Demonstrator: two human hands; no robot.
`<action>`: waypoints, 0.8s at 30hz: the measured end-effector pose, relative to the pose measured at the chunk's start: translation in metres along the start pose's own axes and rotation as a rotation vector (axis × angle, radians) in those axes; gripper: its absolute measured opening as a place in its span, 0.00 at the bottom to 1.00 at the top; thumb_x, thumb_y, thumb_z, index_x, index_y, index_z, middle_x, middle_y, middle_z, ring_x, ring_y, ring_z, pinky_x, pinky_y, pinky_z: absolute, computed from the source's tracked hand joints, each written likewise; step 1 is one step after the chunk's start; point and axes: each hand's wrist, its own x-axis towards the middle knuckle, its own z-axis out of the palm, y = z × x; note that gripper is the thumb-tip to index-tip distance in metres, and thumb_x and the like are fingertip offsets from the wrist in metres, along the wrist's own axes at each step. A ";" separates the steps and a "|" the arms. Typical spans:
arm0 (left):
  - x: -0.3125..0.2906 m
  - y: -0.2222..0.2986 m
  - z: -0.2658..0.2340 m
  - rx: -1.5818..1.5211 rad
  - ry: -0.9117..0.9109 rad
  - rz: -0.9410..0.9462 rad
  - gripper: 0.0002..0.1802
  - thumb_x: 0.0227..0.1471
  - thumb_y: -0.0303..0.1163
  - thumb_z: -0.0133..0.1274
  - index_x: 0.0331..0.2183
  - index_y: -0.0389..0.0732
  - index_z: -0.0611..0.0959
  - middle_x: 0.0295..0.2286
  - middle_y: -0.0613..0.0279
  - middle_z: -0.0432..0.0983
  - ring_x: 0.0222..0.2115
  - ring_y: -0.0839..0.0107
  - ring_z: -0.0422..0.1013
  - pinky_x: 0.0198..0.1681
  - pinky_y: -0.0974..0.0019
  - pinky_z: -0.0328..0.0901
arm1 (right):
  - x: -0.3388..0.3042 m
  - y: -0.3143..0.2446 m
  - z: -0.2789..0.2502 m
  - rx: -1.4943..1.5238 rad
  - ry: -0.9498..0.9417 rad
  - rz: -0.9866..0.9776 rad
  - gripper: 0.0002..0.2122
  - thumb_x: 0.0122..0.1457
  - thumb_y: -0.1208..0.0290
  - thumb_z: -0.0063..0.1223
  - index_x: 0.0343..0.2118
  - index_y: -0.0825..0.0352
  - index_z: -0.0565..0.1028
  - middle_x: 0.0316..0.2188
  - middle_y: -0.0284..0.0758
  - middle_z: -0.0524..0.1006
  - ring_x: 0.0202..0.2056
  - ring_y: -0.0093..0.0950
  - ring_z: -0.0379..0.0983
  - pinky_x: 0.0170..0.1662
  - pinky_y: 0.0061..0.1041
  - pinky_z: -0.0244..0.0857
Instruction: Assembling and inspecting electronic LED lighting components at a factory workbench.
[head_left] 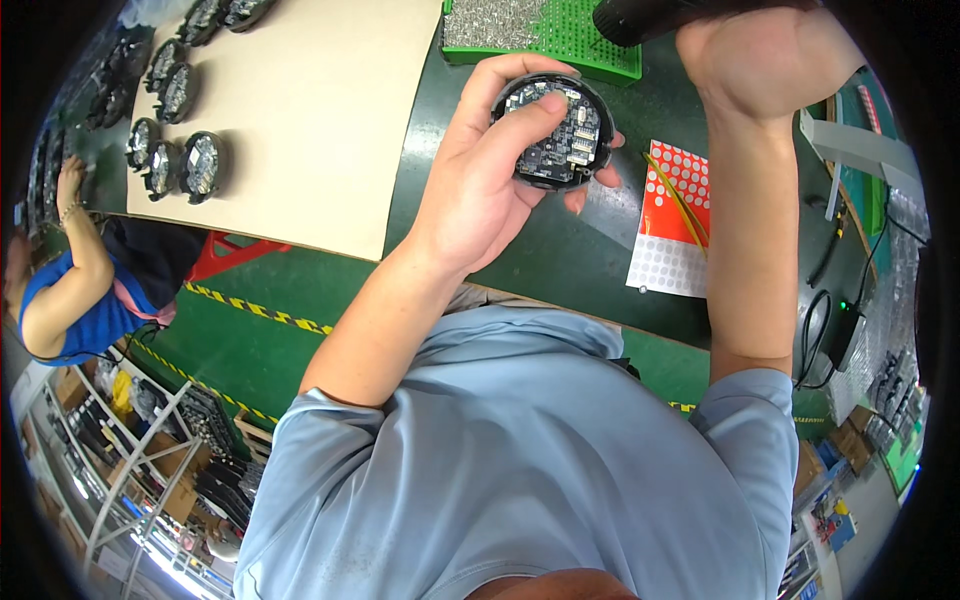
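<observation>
Right, one round black housing (565, 145) with a circuit board inside sits in the left hand (480, 165), just above the centre of the frame. Seven more of the kind (204, 166) lie on one beige sheet (310, 120) at upper left; the dark parts (115, 85) along the far left edge run together too much to count. There is one green tray (590, 68) at the top, heaped with small silver pieces (490, 22) beyond counting, one black cylindrical tool (640, 18) at upper right, and one sticker sheet (665, 268) right of centre on the dark green table (520, 250).

The left forearm slants up from the lower middle; its thumb lies across the board's face while the fingers (608, 177) curl beneath and show past the right rim, clamped on the housing. The right forearm stands nearly upright at right of the frame, with the right hand (775, 60) up against the tool at the top edge; its fingers are hidden, so whether they are closed cannot be told.

The sticker sheet carries rows of round dots, red ground above and white below. Markings on the circuit board are too small to read.
</observation>
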 end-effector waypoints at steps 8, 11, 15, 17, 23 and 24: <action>0.000 0.003 0.002 -0.007 0.017 -0.015 0.18 0.68 0.33 0.41 0.56 0.39 0.69 0.40 0.37 0.78 0.35 0.56 0.79 0.29 0.65 0.70 | -0.004 -0.010 -0.005 0.032 -0.017 -0.014 0.30 0.67 0.42 0.36 0.40 0.72 0.73 0.25 0.35 0.76 0.25 0.23 0.72 0.33 0.21 0.68; 0.000 0.001 0.002 -0.014 0.027 -0.017 0.20 0.68 0.34 0.42 0.57 0.38 0.69 0.40 0.38 0.78 0.36 0.56 0.79 0.30 0.65 0.70 | -0.017 -0.029 -0.014 0.049 -0.037 -0.013 0.30 0.67 0.42 0.36 0.40 0.72 0.73 0.24 0.35 0.76 0.25 0.23 0.72 0.32 0.21 0.68; 0.000 0.000 0.002 -0.020 0.035 -0.028 0.18 0.67 0.34 0.43 0.55 0.37 0.72 0.40 0.39 0.79 0.36 0.55 0.80 0.30 0.65 0.71 | -0.020 -0.035 -0.011 0.060 -0.046 -0.014 0.30 0.67 0.41 0.36 0.40 0.72 0.73 0.24 0.35 0.76 0.25 0.23 0.72 0.32 0.21 0.68; -0.001 0.000 0.003 -0.026 0.037 -0.031 0.18 0.67 0.33 0.43 0.54 0.36 0.72 0.40 0.40 0.79 0.36 0.55 0.80 0.30 0.64 0.71 | -0.011 -0.022 -0.010 0.064 -0.046 -0.017 0.30 0.67 0.41 0.36 0.40 0.72 0.73 0.24 0.35 0.76 0.25 0.23 0.72 0.32 0.21 0.68; 0.001 0.000 0.002 -0.021 0.048 -0.046 0.17 0.66 0.33 0.44 0.52 0.34 0.73 0.40 0.40 0.79 0.36 0.54 0.80 0.30 0.64 0.71 | 0.001 -0.001 -0.003 0.069 -0.045 -0.013 0.31 0.67 0.41 0.35 0.40 0.72 0.73 0.24 0.35 0.76 0.24 0.23 0.72 0.32 0.21 0.68; 0.001 0.000 0.002 -0.020 0.046 -0.041 0.17 0.66 0.33 0.44 0.51 0.34 0.73 0.40 0.40 0.79 0.36 0.54 0.80 0.30 0.64 0.71 | 0.001 -0.001 -0.003 0.072 -0.047 -0.013 0.31 0.67 0.41 0.35 0.40 0.72 0.73 0.24 0.35 0.76 0.24 0.23 0.72 0.31 0.21 0.68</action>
